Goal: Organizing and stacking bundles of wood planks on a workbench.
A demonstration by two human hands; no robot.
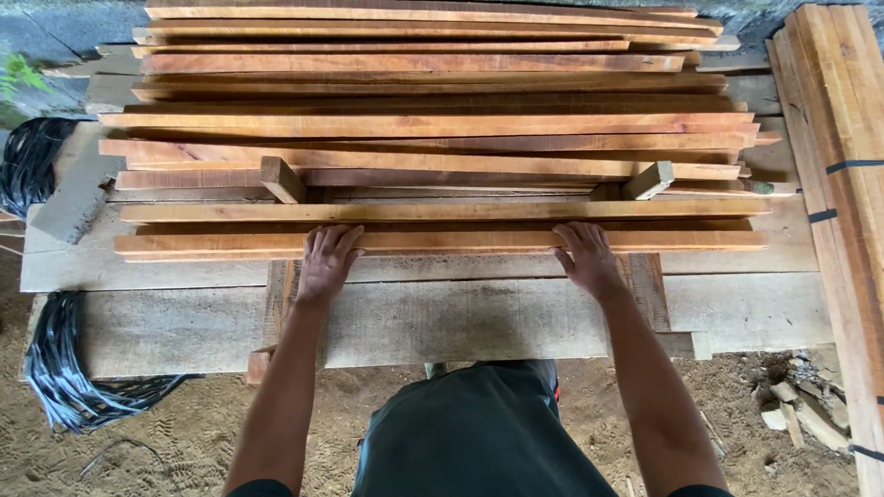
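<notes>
My left hand (324,264) and my right hand (586,259) both grip the nearest long wooden slat (442,243), fingers curled over its top, thumbs on its near side. The slat lies crosswise at the front of a stack of similar reddish-brown slats (424,120). Directly behind it lies a second slat (442,211). Both rest on wide grey planks (460,317) that form a low platform.
Two short wooden blocks (281,179) (647,180) prop up the stack. A strapped bundle of lumber (843,184) runs along the right. Coils of black strapping (64,368) (32,161) lie at the left. Sandy ground and wood scraps (796,405) are below.
</notes>
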